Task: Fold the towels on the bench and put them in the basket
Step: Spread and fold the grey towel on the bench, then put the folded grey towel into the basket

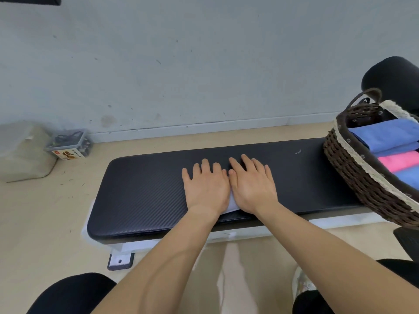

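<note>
A long black padded bench (pixel 140 196) lies across the view. My left hand (pixel 207 185) and my right hand (pixel 251 186) lie flat side by side on its middle, fingers straight. Both press on a small white towel (pixel 233 206), which is almost wholly hidden; only a white sliver shows between and below the palms. A dark wicker basket (pixel 353 171) with a pale lace trim stands on the bench's right end. It holds folded blue towels (pixel 385 137) and a pink towel (pixel 399 160).
A clear plastic box (pixel 70 143) with dark items sits on the floor by the wall at the left, beside a pale translucent bin (pixel 22 150). A black rounded object (pixel 392 75) stands behind the basket. My knees show at the bottom edge.
</note>
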`<state>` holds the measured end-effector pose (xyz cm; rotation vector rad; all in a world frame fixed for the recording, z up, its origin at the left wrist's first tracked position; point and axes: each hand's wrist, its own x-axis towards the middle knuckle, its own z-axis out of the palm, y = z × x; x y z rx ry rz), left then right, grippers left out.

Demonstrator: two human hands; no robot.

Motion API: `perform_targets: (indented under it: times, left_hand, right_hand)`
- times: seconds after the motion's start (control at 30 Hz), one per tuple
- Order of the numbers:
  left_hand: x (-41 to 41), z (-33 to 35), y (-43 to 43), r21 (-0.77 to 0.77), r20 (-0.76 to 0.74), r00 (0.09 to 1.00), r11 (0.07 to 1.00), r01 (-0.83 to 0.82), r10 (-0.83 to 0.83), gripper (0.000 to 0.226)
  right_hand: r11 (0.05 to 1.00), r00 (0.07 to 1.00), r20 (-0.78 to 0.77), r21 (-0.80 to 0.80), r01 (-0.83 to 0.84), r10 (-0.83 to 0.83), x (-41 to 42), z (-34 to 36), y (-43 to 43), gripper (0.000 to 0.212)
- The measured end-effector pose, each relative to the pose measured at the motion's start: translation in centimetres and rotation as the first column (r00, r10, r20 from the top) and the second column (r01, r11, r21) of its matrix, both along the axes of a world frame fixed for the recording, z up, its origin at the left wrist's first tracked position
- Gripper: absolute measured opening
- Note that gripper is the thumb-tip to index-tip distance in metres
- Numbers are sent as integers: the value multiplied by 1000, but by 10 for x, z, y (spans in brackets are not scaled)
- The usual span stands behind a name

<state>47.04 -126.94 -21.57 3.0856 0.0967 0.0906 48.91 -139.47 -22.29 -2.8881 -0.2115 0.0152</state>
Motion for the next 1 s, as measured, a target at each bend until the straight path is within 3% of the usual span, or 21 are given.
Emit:
perform_targets:
  times: [0.07, 0.2, 0.27, 0.4, 0.5, 0.57, 0.7, 0.77, 0.87, 1.0]
  left_hand:
    - [4, 1, 1, -18, -17, 1000, 1000, 23, -24, 47]
    - [-5, 4, 18, -214, 0, 985, 963, 167, -170, 53]
    - [-18, 6, 31, -242, -14, 966, 938, 247, -258, 54]
    - [-39, 23, 39, -291, -105, 944, 917, 272, -313, 49]
    - [-55, 43, 29, -336, -114, 942, 905, 261, -314, 36]
    - [-63, 58, 14, -444, -107, 936, 859, 257, -336, 33]
    - [-54, 107, -46, -717, -1, 942, 657, 233, -335, 31]
    - [-43, 130, -89, -773, 47, 936, 581, 255, -349, 35]
    - [-23, 151, -161, -785, 76, 924, 549, 288, -376, 41]
    - [11, 157, -240, -828, 2, 883, 495, 265, -469, 43]
  right_hand:
    - [999, 1000, 6, 32, -25, 25, -1, -2, -5, 53]
    - [985, 983, 79, 37, -169, 165, -8, 5, -13, 68]
    - [977, 975, 83, 26, -210, 207, -13, 10, -19, 64]
    - [963, 979, -55, 200, -183, 197, -37, 24, -38, 44]
    - [940, 937, -249, 300, -165, 244, -58, 53, -60, 44]
    - [926, 927, -286, 354, -133, 243, -71, 75, -83, 45]
    - [785, 985, -150, 619, 23, 90, -87, 128, -152, 43]
    - [692, 989, -146, 713, 114, -12, -90, 153, -193, 44]
    - [614, 973, -119, 759, 219, -200, -84, 177, -255, 51]
    - [689, 895, -45, 621, 373, -445, -63, 191, -319, 50]
